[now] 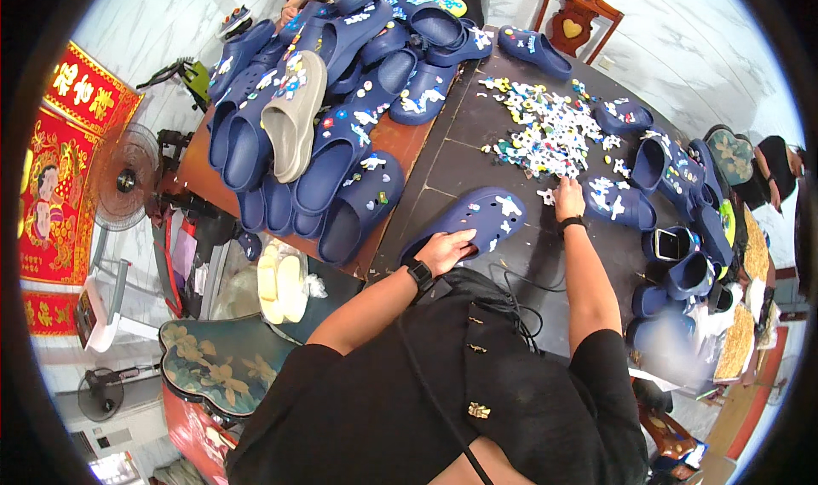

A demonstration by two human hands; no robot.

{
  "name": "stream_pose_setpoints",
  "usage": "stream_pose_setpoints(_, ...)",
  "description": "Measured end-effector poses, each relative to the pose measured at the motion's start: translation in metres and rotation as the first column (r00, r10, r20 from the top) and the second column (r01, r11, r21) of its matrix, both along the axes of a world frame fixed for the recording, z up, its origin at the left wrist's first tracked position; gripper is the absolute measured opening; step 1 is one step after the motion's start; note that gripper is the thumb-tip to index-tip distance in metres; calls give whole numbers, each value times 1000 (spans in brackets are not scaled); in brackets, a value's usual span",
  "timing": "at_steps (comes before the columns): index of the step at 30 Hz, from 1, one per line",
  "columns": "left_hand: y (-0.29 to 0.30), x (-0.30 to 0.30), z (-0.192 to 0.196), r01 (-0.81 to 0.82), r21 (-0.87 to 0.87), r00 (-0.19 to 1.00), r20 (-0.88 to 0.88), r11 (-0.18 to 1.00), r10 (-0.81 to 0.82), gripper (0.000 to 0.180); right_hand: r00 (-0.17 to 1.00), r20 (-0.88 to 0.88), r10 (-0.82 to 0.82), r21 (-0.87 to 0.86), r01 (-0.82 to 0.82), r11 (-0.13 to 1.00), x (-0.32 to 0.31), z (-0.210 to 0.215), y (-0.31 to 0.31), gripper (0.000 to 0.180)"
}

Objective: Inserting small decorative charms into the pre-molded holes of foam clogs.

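Note:
My left hand point(447, 251) grips the heel end of a navy foam clog point(481, 216) lying on the dark table. White and coloured shoe charms sit in some of its holes; other holes are bare. Just right of it, my right hand point(569, 199) is at the near edge of a loose heap of small shoe charms point(550, 127), white, yellow, green and blue. Its fingers are drawn together, and whatever they pinch is too small to make out. One white charm point(545, 197) lies beside those fingers. Another decorated navy clog point(620, 204) rests right of that hand.
Decorated navy clogs point(341, 127) are piled high on the brown table at left, with one grey clog point(294, 114) on top. More clogs point(673, 170) stand along the right edge, near a phone point(671, 245). A black cable point(520, 289) lies by my body. Other people are partly visible.

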State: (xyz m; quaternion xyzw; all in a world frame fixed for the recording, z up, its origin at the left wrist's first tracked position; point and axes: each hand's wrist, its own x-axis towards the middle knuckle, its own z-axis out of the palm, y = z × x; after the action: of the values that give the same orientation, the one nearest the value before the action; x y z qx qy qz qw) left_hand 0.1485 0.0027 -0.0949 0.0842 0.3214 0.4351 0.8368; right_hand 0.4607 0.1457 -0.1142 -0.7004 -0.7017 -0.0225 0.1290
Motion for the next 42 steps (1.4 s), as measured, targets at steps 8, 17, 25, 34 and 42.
stream_pose_setpoints(8,-1,-2,-3,-33,51,999,26,998,32,27,761,-554,338,108,-337,935,-91,77,-41,16)
stream_pose_setpoints(17,-1,-1,-3,-21,65,997,74,998,16,20,633,-485,603,42,-672,739,-161,90,-73,15)
stream_pose_setpoints(25,1,-1,-9,-32,53,998,47,998,30,19,558,-435,707,89,-754,651,-160,78,-78,8)
stream_pose_setpoints(34,4,-4,-8,-33,55,998,59,998,29,20,525,-461,716,129,-758,639,-158,76,-83,17)
stream_pose_setpoints(42,8,-4,-21,-22,96,995,95,995,13,23,624,-313,716,35,-745,666,-166,82,-83,22)
